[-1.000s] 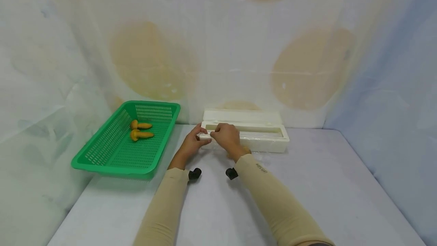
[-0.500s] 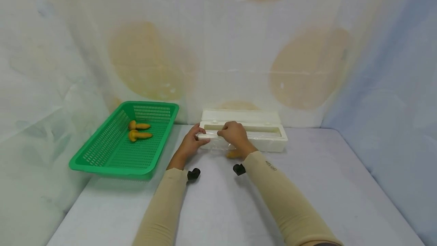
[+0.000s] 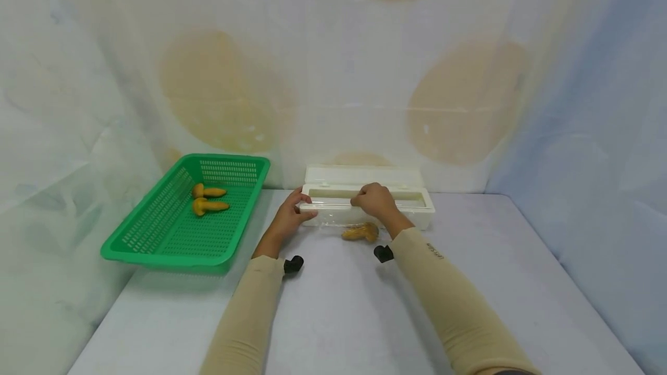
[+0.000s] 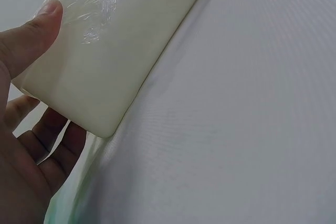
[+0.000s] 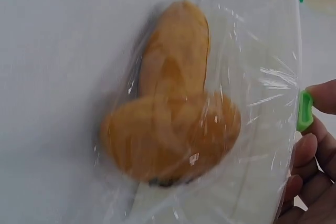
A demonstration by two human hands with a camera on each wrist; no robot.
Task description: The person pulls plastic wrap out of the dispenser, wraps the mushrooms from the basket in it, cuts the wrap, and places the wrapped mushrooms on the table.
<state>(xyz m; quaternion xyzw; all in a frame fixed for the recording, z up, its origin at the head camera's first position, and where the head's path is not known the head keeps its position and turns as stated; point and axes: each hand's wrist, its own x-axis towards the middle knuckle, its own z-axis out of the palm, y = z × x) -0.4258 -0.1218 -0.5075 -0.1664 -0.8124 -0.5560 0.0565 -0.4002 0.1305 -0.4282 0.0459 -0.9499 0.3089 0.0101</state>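
Observation:
A white cling film dispenser [image 3: 328, 219] lies lengthwise at the back of the table with its lid [image 3: 362, 175] raised. My left hand [image 3: 288, 214] grips its left end, thumb over the front wall and fingers at the end in the left wrist view. My right hand [image 3: 376, 200] pinches a small green slide cutter [image 5: 305, 111] on the dispenser's front edge. Clear cling film [image 5: 268, 82] hangs from that edge. In front of the box lies a yellow-brown mushroom [image 3: 359, 232], with film over it in the right wrist view.
A green perforated basket [image 3: 167, 260] stands at the left of the table, two similar mushrooms [image 3: 211, 206] inside it. Plastic sheeting [image 3: 344, 85] with tan circles rises behind the table. Sheeting also hangs along both sides.
My right hand has slid rightward along the dispenser's front edge, uncovering the mushroom in the head view. My left hand keeps hold of the left end.

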